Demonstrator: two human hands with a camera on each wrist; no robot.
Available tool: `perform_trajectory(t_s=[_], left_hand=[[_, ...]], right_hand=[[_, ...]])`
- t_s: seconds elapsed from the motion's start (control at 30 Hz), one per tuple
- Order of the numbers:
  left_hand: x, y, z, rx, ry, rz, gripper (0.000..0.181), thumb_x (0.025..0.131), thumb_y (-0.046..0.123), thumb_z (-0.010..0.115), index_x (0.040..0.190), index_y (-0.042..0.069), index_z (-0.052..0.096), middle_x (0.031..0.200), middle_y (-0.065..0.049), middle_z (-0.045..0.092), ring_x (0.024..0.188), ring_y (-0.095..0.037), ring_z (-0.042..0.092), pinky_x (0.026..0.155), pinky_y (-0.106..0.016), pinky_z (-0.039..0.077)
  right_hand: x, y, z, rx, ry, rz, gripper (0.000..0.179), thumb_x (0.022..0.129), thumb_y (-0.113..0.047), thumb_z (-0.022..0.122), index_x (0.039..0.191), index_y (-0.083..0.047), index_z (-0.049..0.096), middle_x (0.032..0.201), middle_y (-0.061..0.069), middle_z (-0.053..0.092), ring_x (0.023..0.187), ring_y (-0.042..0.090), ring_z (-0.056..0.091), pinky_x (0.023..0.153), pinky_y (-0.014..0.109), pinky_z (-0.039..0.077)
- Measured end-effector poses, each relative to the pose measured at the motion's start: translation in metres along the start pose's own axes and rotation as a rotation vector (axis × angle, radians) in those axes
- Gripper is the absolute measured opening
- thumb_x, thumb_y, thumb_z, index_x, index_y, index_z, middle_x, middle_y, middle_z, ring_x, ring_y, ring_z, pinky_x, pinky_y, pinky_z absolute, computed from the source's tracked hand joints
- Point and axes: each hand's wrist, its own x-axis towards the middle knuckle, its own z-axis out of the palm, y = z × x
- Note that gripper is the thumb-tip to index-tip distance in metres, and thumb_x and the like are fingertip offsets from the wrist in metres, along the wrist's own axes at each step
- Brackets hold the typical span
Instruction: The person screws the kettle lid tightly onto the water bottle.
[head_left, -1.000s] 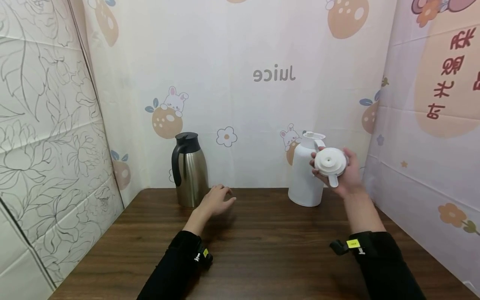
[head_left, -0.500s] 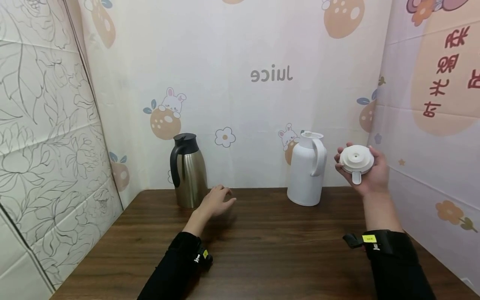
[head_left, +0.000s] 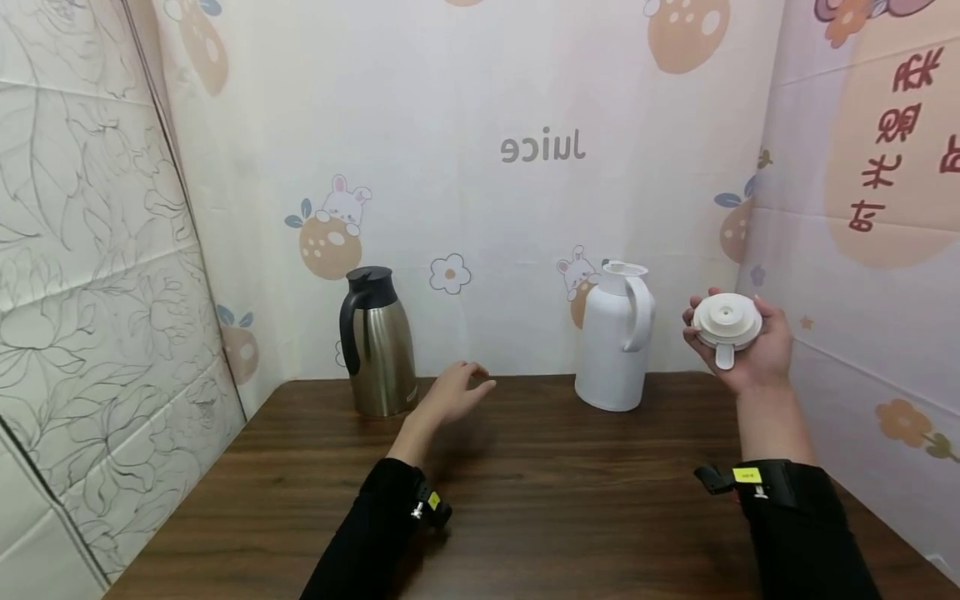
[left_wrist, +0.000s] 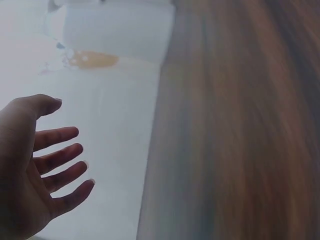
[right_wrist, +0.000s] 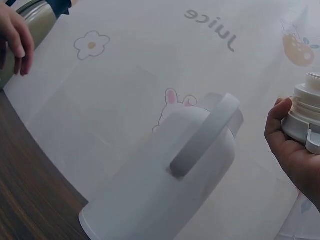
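Note:
My right hand [head_left: 765, 360] holds a white thermos lid [head_left: 726, 320] with its stepped underside and small tab facing me, raised to the right of the white thermos jug [head_left: 609, 354]. That jug stands upright on the table, its mouth uncovered and its handle [right_wrist: 205, 135] toward the right. In the right wrist view, fingers and palm cup the lid [right_wrist: 304, 117] from below. My left hand [head_left: 456, 392] hovers over the table with fingers loosely spread and nothing in them, as the left wrist view also shows. Just left of it stands a gold steel thermos jug [head_left: 388, 362] with black top and handle.
The dark wooden table [head_left: 517, 500] reaches back to a patterned cloth wall [head_left: 480, 208]. Another printed cloth [head_left: 847, 317] hangs along the right side, near my right hand. A flower-line panel [head_left: 82, 292] closes off the left.
My right hand has carried the lid rightward, away from the white jug, whose handle now shows fully. The left hand has shifted slightly right, away from the gold jug.

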Motion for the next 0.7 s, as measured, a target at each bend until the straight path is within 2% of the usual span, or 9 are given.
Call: perform_trajectory(t_s=[0.13,0.27,0.37,0.5,0.6,0.7], left_hand=[[0.016,0.020,0.012,-0.237,-0.002,0.025,0.044,0.111,0.040,0.055,0.136,0.006,0.065,0.132,-0.011,0.065,0.123,-0.028,0.062,0.103,-0.046,0.051],[0.037,0.045,0.026,-0.451,-0.004,0.009,0.043,0.111,0.040,0.055,0.139,0.009,0.064,0.134,-0.008,0.067,0.123,-0.024,0.063,0.099,-0.043,0.055],[0.055,0.066,0.033,-0.546,-0.013,0.002,0.045,0.111,0.042,0.055,0.141,0.011,0.063,0.137,-0.006,0.066,0.125,-0.022,0.063,0.098,-0.042,0.056],[0.073,0.094,0.036,-0.670,-0.035,-0.004,0.049,0.110,0.046,0.055,0.145,0.011,0.061,0.140,-0.006,0.064,0.128,-0.023,0.061,0.100,-0.043,0.056],[0.083,0.113,0.038,-0.776,-0.059,0.003,0.053,0.110,0.046,0.055,0.146,0.008,0.059,0.142,-0.010,0.063,0.131,-0.026,0.060,0.103,-0.046,0.055],[0.091,0.127,0.044,-0.844,-0.094,0.016,0.055,0.109,0.045,0.055,0.147,0.004,0.058,0.145,-0.012,0.061,0.135,-0.029,0.058,0.107,-0.049,0.052]], right_hand=[[-0.001,-0.001,-0.002,0.020,0.007,0.001,0.052,0.106,-0.031,0.048,0.148,-0.001,0.043,0.140,0.027,0.051,0.120,0.046,0.056,0.093,0.059,0.052],[0.000,-0.002,-0.002,0.013,0.028,-0.001,0.053,0.103,-0.029,0.051,0.148,-0.001,0.044,0.139,0.027,0.051,0.120,0.046,0.056,0.092,0.058,0.053],[0.001,-0.002,-0.002,-0.001,0.041,-0.016,0.053,0.104,-0.030,0.051,0.148,-0.001,0.045,0.138,0.028,0.053,0.120,0.046,0.057,0.091,0.058,0.054],[0.001,-0.001,-0.001,-0.009,0.055,-0.015,0.055,0.102,-0.030,0.053,0.148,-0.001,0.045,0.137,0.029,0.054,0.121,0.046,0.057,0.091,0.058,0.054],[0.002,0.000,-0.002,-0.016,0.074,-0.017,0.057,0.099,-0.030,0.057,0.147,-0.001,0.046,0.137,0.028,0.055,0.120,0.045,0.058,0.091,0.058,0.054],[0.002,0.001,-0.004,-0.021,0.085,-0.031,0.058,0.099,-0.030,0.058,0.147,-0.001,0.047,0.136,0.028,0.056,0.118,0.046,0.059,0.090,0.058,0.055]])
